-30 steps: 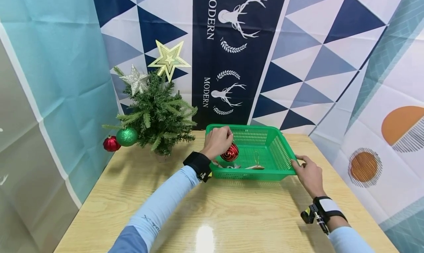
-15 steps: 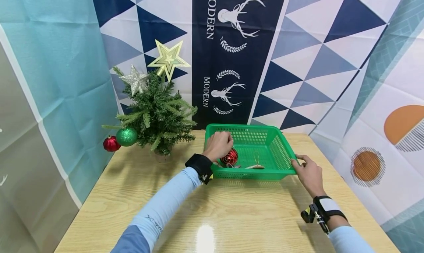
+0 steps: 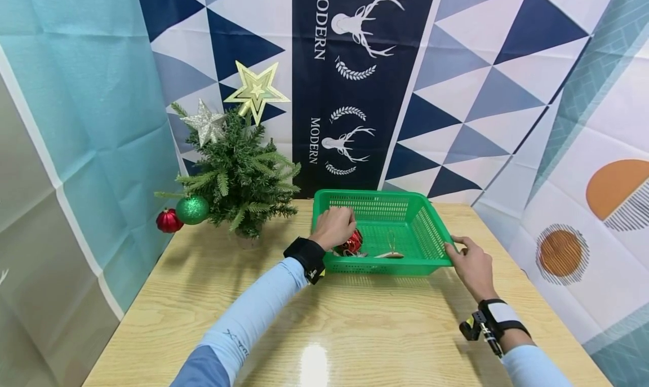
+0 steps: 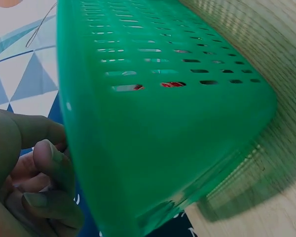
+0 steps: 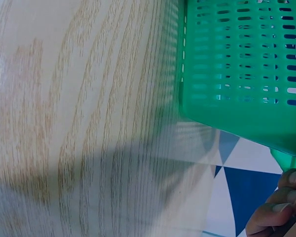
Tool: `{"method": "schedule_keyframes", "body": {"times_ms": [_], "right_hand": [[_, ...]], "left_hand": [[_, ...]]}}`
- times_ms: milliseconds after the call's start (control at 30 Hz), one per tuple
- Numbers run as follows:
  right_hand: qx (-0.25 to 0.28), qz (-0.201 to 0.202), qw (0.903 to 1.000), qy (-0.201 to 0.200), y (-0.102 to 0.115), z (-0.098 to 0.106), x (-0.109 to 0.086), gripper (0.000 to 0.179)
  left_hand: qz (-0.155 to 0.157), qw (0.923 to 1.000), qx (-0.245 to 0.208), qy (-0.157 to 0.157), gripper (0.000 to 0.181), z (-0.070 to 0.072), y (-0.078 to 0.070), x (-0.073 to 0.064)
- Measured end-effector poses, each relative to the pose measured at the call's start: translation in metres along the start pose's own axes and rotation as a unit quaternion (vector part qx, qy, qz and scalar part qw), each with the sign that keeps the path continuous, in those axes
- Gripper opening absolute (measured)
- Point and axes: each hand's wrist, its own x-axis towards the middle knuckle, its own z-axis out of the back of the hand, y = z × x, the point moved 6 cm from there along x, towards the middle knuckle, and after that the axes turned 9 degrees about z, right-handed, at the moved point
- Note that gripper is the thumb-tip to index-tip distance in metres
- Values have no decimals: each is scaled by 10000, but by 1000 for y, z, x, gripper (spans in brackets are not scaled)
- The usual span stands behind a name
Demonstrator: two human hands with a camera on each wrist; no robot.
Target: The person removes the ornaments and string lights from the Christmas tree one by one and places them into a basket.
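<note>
A green plastic basket (image 3: pixel 385 267) with slotted walls stands on the table. My left hand (image 3: pixel 333 228) is over its left end, fingers curled, beside a shiny red Christmas ball (image 3: pixel 352 241) with glitter lines. It appears to pinch the ball's top loop; the basket wall hides the fingertips in the left wrist view, where the curled fingers (image 4: pixel 54 163) show outside the rim. The ball sits low in the basket, partly behind the hand. At the right front corner, my right hand (image 3: pixel 470 263) grips the basket rim, thumb on top.
Left of the basket stands a small Christmas tree (image 3: pixel 243 173) with a gold star (image 3: pixel 257 92), a silver star (image 3: pixel 205 123), a green ball (image 3: pixel 192 209) and a red ornament (image 3: pixel 169 221). A flat ornament (image 3: pixel 390 255) with a gold loop lies in the basket. Patterned cloth walls surround the wooden table (image 3: pixel 355 330).
My left hand has moved down, lowering the red Christmas ball from above the basket's left end to deep inside it. The right hand keeps its grip on the rim.
</note>
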Motion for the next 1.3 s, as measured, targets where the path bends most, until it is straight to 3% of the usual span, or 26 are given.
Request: {"method": "schedule_keyframes", "body": {"times_ms": [167,300,433,533,667,733,800,900,967,1067,1200,1300], "right_hand": [[4,-1,10000,34,-1,-4,-1,51],[1,-26,10000,72,-2,-7,-1,52],[24,-46,9999,110,-2,-8,-2,53],[43,6,9999,111,-2,-6,-1,53],[35,65,9999,68,-3,-3,1,53],[50,64,10000,52,-3,-2,3,54],[58,37,10000,46,-4,0,3,54],[47,6,10000,21,-5,3,3,54],[3,-28,10000,-2,-6,5,3,54],[-16,-32,10000,-16,-5,6,4,53],[-29,42,10000,3,-3,3,6,53],[3,79,10000,35,-4,0,5,53]], "left_hand": [[-5,9999,163,-14,45,-2,4,-4],[-18,9991,399,-115,30,0,7,-10],[-296,9983,372,-348,16,16,2,-28],[-642,9964,88,-547,16,45,-10,-50],[-1126,9873,-635,-922,12,104,-23,-83],[-1303,9779,-985,-1308,9,140,-22,-99],[-1404,9633,-1275,-1898,8,180,-14,-114],[-1129,9379,-1427,-2953,11,239,10,-134],[-685,9237,-1451,-3480,16,271,33,-146],[207,9130,-1350,-3843,23,302,73,-162],[1247,9181,-1140,-3586,31,314,126,-180],[1697,9333,-897,-3035,39,307,154,-184]]}}
